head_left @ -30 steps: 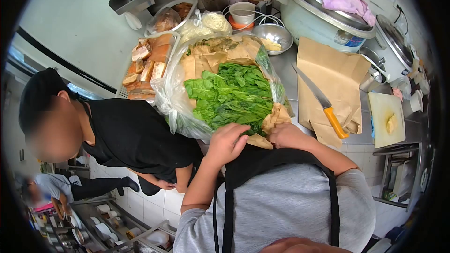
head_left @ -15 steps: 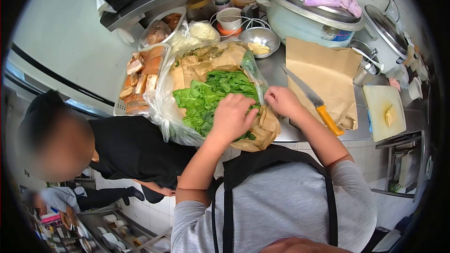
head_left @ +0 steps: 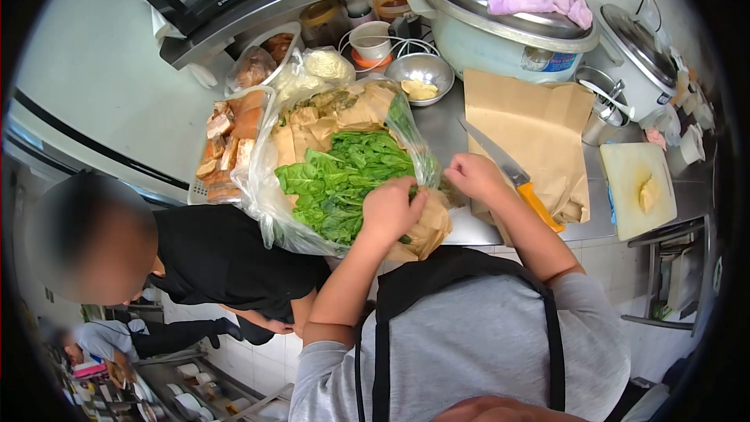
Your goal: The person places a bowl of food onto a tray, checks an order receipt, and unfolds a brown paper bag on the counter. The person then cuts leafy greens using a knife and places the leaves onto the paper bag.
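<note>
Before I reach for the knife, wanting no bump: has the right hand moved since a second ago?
Yes. Judged against the knife, the right hand has moved forward and closer to it.

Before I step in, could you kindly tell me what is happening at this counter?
Someone is handling leafy greens in a paper-lined plastic bag. The left hand is over the greens' edge; the right hand is curled beside the bag, though I can't tell whether it grips anything. A knife lies untouched, across brown paper. A co-worker in black stands to the left.
</note>
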Demonstrator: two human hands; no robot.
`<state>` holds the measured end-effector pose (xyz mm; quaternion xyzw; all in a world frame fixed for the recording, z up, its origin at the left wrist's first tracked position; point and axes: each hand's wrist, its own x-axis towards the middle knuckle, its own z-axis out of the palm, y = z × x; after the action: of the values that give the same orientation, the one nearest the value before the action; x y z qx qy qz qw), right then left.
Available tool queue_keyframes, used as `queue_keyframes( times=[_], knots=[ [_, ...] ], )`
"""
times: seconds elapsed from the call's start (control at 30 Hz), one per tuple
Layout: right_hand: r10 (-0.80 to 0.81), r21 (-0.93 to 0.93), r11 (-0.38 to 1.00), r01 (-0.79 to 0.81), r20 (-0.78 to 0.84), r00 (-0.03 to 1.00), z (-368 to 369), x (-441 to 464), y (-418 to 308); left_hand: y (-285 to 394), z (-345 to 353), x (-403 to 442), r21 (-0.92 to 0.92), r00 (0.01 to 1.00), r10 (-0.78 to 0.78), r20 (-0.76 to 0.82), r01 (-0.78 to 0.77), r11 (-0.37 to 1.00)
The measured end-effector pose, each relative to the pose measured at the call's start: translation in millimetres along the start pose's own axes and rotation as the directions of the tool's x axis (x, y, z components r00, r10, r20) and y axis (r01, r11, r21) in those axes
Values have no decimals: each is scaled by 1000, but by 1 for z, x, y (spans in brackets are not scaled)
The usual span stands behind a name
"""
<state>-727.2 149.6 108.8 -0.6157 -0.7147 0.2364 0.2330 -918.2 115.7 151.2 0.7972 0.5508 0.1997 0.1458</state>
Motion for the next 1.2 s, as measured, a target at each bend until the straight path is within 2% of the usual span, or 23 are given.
queue_keyframes(
  times=[0.03,0.07,0.1,0.17,0.2,0.23,0.3,0.4,0.5,0.53,0.6,0.67,0.7,0.77,0.87,0.9,1.0,1.1,1.2],
  knots=[
    [32,-27,999,-33,-25,999,-10,-9,11,2,-3,7,-63,999,-21,-50,18,998],
    [76,-135,988,-81,-39,996,-16,-18,31,6,-4,13,-130,994,-51,-97,38,991],
    [113,-241,962,-124,-56,992,-24,-27,53,13,-8,21,-134,988,-6,-154,-14,991],
    [323,-398,865,-305,-23,946,-48,-54,85,25,-1,53,-77,987,-39,-157,28,997],
    [354,-413,853,-320,6,935,-50,-62,96,26,1,70,-43,987,-47,-152,41,998],
    [386,-429,839,-336,32,922,-48,-69,105,20,5,83,46,975,-169,-145,177,983],
    [376,-323,881,-346,34,926,-44,-80,114,4,19,108,218,904,-396,-158,423,879],
    [347,-251,913,-321,67,936,-41,-79,125,-18,20,118,21,803,-555,-216,572,820],
    [305,-207,935,-289,52,951,-42,-79,131,-33,21,123,-67,810,-544,-219,543,837],
    [280,-168,948,-272,28,960,-48,-81,129,-41,23,126,-251,792,-589,-158,545,800],
    [250,-51,967,-249,10,968,-59,-85,129,-50,24,128,-579,767,-642,-11,519,629],
    [238,104,965,-240,28,971,-71,-89,132,-51,23,123,-718,787,-614,64,464,519],
    [150,101,983,-152,26,988,-78,-88,129,-49,21,120,-779,798,-595,99,435,453],
    [-27,91,996,25,25,999,-96,-78,120,-65,41,121,-668,801,-596,-55,414,618],
    [-298,-135,947,292,-26,954,-117,-51,89,-59,45,112,-469,807,-545,-227,400,787],
    [-311,-178,935,307,5,950,-124,-42,77,-53,42,108,-396,811,-517,-273,395,829],
    [-339,-290,889,354,100,935,-137,-16,41,-49,41,100,-327,814,-488,-315,389,861],
    [-367,-376,830,413,190,910,-145,6,16,-52,48,97,-293,803,-444,-399,347,891],
    [-398,-429,768,475,260,880,-145,21,0,-51,47,95,-336,803,-464,-375,349,875]
  ],
)
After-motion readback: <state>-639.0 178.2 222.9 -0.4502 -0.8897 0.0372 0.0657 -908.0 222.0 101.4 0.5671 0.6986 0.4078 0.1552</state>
